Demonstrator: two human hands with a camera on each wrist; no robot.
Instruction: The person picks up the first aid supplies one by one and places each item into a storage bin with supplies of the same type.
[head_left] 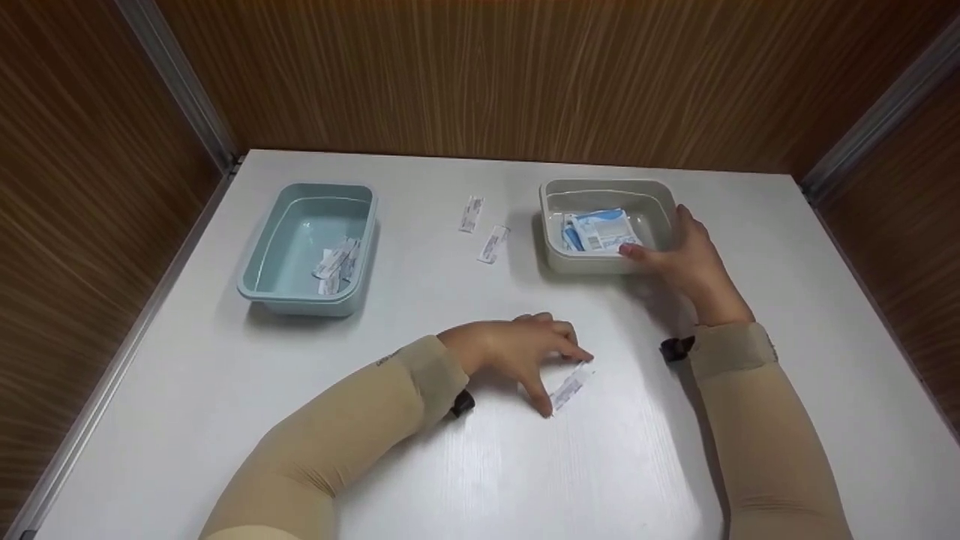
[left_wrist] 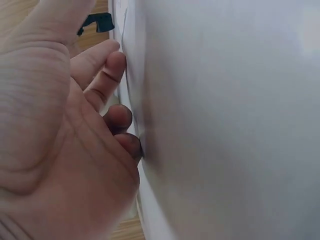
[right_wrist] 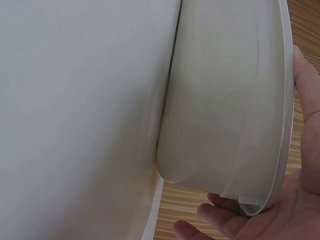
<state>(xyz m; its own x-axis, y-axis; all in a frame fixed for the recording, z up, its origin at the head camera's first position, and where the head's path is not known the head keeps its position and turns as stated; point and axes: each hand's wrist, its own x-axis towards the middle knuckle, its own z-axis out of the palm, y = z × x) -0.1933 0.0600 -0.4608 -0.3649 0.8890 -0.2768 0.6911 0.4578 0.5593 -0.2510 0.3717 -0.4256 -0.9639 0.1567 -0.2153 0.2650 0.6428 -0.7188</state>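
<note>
On the white table, a small narrow white packet [head_left: 572, 387] with printing lies beneath my left hand [head_left: 521, 352]. The thumb is at its near end and the index fingertip at its far end, spread apart; the left wrist view shows the other fingers loosely bent close to the tabletop. My right hand [head_left: 694, 262] grips the right front corner of a beige plastic bin [head_left: 559, 262], thumb over the front rim and fingers along the outer side. Inside that bin are blue-and-white flat sachets [head_left: 604, 229]. The right wrist view shows the bin's outer wall [right_wrist: 225, 100].
At the left stands a light blue plastic bin [head_left: 300, 306] holding several narrow white packets [head_left: 337, 264]. Two more narrow packets, one farther back [head_left: 471, 214] and one nearer [head_left: 493, 244], lie between the bins. Wood-grain panels [head_left: 480, 82] enclose the table's back and sides.
</note>
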